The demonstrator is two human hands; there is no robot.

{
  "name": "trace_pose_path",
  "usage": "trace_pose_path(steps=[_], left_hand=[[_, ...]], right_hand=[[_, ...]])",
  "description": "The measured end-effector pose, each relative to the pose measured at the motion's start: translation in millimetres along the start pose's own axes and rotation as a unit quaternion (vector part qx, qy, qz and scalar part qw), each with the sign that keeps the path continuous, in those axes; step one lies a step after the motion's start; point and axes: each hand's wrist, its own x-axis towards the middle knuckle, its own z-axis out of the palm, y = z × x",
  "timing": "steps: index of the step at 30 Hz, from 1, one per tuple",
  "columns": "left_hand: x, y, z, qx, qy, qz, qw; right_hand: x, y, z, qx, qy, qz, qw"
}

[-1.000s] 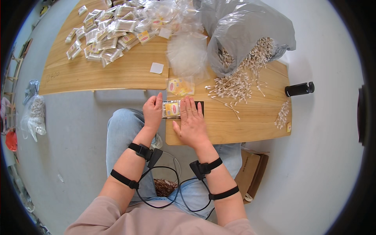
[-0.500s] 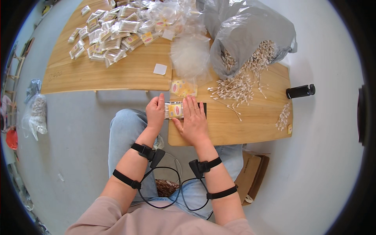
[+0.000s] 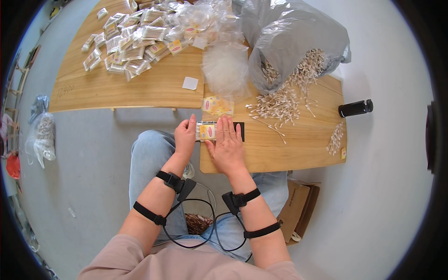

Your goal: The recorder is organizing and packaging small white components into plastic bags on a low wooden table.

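Observation:
A clear packet of cotton swabs [image 3: 206, 132] with a yellow and white label lies at the table's near left edge, between my hands. My left hand [image 3: 185, 136] pinches its left end, thumb pointing up. Flat over the packet's right part, my right hand [image 3: 227, 148] presses down with fingers stretched out. Under and beyond those fingers, part of a flat black piece [image 3: 240, 132] shows on the wood. Just past my fingertips are yellow printed cards [image 3: 218, 106], partly under a stack of clear plastic bags [image 3: 226, 70].
Filled swab packets [image 3: 135, 46] heap at the far left. Loose swabs [image 3: 280, 106] spill from a grey plastic bag [image 3: 298, 37]. A black cylinder [image 3: 355, 108] stands beyond the table's right edge, near a small swab pile [image 3: 336, 140]. A cardboard box [image 3: 298, 207] sits below.
The whole view has shifted slightly. My left thumb tip sits a little lower, and both hands stay on the swab packet.

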Motion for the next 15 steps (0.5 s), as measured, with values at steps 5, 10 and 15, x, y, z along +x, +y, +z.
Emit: trace_pose_path(steps=[5, 10, 15], left_hand=[[2.3, -0.4, -0.3, 0.000, -0.004, 0.076, 0.997], [2.4, -0.1, 0.2, 0.019, -0.006, 0.108, 0.994], [3.9, -3.4, -4.0, 0.018, -0.029, 0.075, 0.997]], right_hand=[[1.0, -10.2, 4.2, 0.000, 0.010, -0.002, 1.000], [1.5, -13.0, 4.0, -0.003, 0.011, -0.006, 1.000], [-10.4, 11.9, -0.6, 0.017, 0.022, 0.017, 0.999]])
